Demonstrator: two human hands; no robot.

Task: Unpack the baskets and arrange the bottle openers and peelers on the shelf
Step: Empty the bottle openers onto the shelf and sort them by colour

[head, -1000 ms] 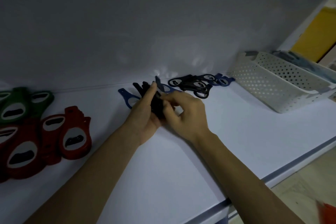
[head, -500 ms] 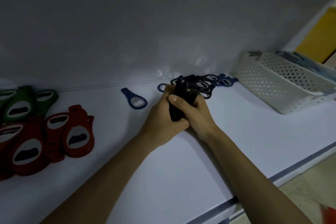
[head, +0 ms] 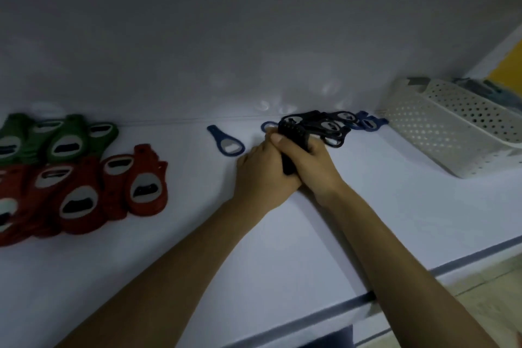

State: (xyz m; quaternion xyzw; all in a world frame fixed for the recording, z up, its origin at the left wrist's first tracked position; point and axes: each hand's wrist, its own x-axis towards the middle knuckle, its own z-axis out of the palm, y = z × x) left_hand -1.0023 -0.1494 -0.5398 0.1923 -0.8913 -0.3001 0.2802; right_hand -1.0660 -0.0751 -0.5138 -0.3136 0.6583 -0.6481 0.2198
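Note:
Both hands clasp a stack of black bottle openers held on edge on the white shelf. My left hand grips the stack from the left; my right hand wraps it from the right, thumb over the top. A loose blue opener lies flat to the left. More black openers and blue openers lie in a pile just behind the hands. Red openers and green openers lie grouped at the far left.
A white perforated basket stands at the right rear of the shelf, with another basket partly visible behind it. The shelf's back wall runs close behind the piles. The shelf's front edge crosses the lower right, with floor beyond.
The hands moved right from beside the loose blue opener, gathered the black openers into an upright stack and closed round it. Between the last two frames little changed.

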